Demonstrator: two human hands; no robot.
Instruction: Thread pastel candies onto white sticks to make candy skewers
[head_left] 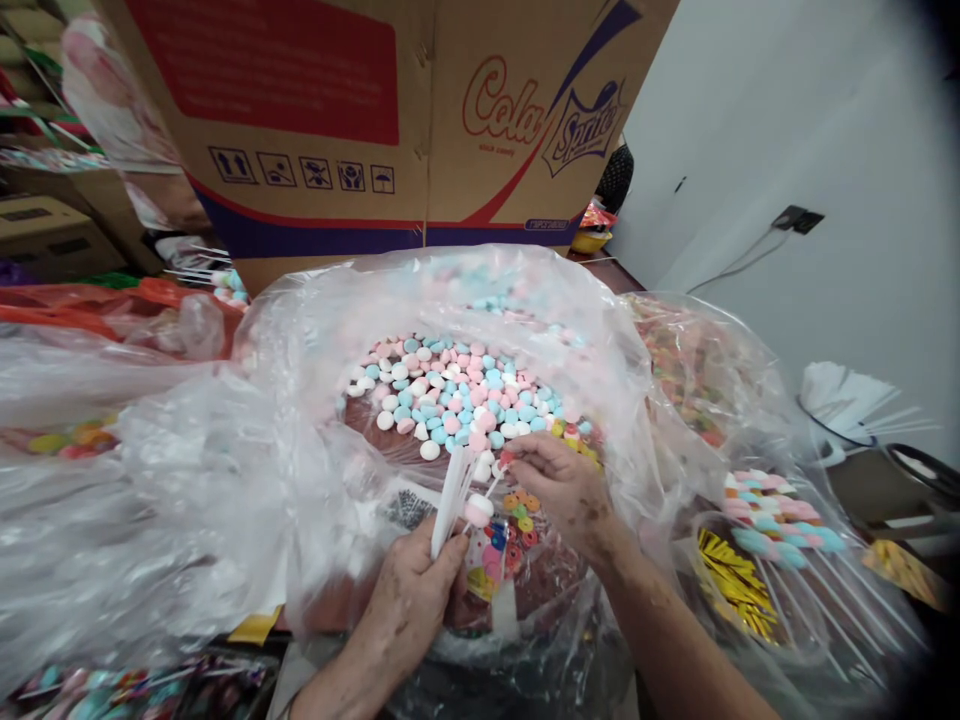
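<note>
Sticks (450, 495), white and bundled, stand upright in the closed left hand (409, 600), near centre. One stick (489, 490) carries a pink-and-white sweet (478, 510) just right of the bundle. The right hand (562, 490) pinches a small red sweet (505, 458) between closed fingertips, just right of the bundle's top. Both hands sit inside a clear bag (300, 400) holding pink, blue and white sweets (457, 390) farther off and ring sweets (517, 515) between the hands. A cardboard box (375, 130) stands behind the bag. Far right, finished sticks (772, 525) lie beside gold ties (731, 585). Spare sticks (855, 405) lie further right.
</note>
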